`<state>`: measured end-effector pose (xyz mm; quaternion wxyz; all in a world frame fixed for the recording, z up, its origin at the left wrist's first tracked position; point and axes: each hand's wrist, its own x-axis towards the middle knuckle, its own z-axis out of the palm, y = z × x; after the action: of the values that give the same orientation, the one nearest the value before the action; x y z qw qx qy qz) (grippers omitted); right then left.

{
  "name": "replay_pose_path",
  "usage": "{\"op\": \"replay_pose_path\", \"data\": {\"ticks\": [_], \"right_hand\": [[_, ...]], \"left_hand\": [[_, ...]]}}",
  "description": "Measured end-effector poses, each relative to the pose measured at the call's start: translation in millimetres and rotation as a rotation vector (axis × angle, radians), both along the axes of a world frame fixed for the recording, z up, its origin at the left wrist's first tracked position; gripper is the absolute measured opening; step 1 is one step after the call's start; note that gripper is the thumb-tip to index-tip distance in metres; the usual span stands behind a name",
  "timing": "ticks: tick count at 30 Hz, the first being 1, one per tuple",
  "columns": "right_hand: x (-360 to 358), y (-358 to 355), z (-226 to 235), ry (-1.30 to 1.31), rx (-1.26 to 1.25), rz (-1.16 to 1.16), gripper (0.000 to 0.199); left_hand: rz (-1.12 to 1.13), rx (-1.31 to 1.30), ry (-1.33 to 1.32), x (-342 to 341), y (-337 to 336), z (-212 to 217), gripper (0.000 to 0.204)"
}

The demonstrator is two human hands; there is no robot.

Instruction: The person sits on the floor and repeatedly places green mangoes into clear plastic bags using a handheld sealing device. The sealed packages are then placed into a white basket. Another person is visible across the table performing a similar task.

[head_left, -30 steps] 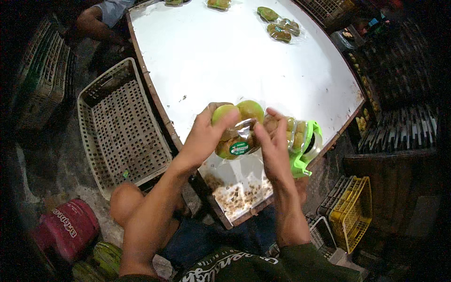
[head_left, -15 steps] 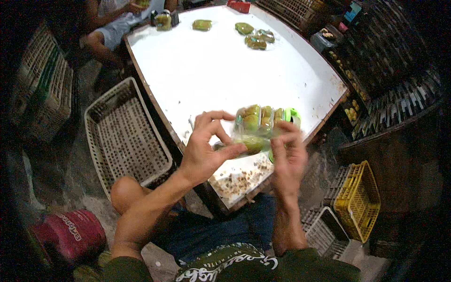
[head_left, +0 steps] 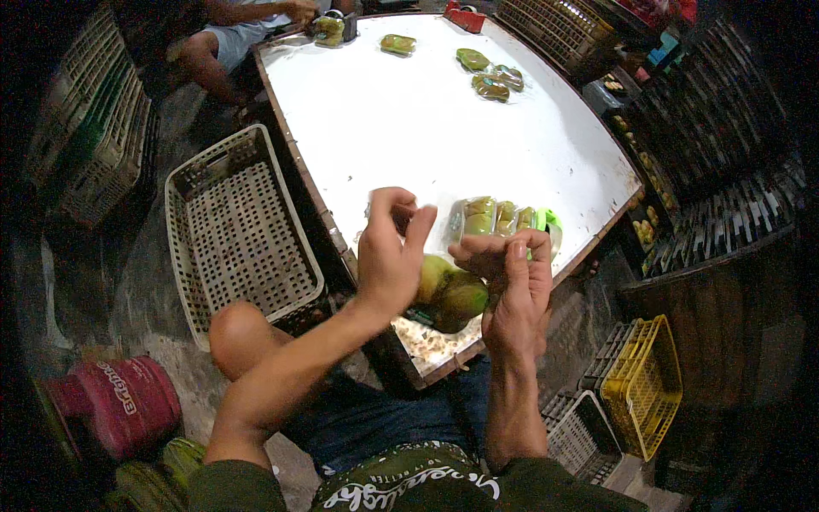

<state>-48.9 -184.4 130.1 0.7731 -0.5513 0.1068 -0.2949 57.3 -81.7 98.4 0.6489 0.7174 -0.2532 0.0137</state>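
A pack of green fruits (head_left: pixel 450 294), with a brownish tinge, sits at the table's near end between my hands. My left hand (head_left: pixel 388 260) is raised at its left side, index finger curled and thumb tip close to it. On the other side, my right hand (head_left: pixel 518 294) has its thumb pressed towards bent fingers. Whatever is in either pinch, perhaps thin clear film, is too faint to make out. Just beyond stand several clear-wrapped fruit packs (head_left: pixel 480 216) in a row. A bright green ring-shaped thing (head_left: pixel 546 219) is beside them, partly hidden by my right hand.
More wrapped packs (head_left: pixel 490 88) lie on the far part of the white table (head_left: pixel 384 128). A red tape dispenser (head_left: pixel 465 17) stands at the far edge; another person's hand (head_left: pixel 299 11) is at far left. A grey crate (head_left: pixel 239 230), yellow crate (head_left: pixel 644 388) and maroon cylinder (head_left: pixel 128 405) flank me.
The fruit pack has come lower and nearer to me, turned so its fruits show. My left hand has lifted off it, and my right hand has bent its fingers inward. The view has shifted slightly.
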Motion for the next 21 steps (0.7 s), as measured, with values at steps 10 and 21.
{"op": "replay_pose_path", "data": {"ticks": [10, 21], "right_hand": [[8.8, 2.1, -40.1, 0.139, -1.21, -0.333, 0.055], [20.6, -12.4, -35.2, 0.133, -0.725, -0.104, 0.028]], "left_hand": [[-0.149, -0.3, 0.558, -7.9, 0.5, -8.6, 0.024], [-0.433, -0.222, 0.388, 12.3, 12.4, -13.2, 0.033]]}}
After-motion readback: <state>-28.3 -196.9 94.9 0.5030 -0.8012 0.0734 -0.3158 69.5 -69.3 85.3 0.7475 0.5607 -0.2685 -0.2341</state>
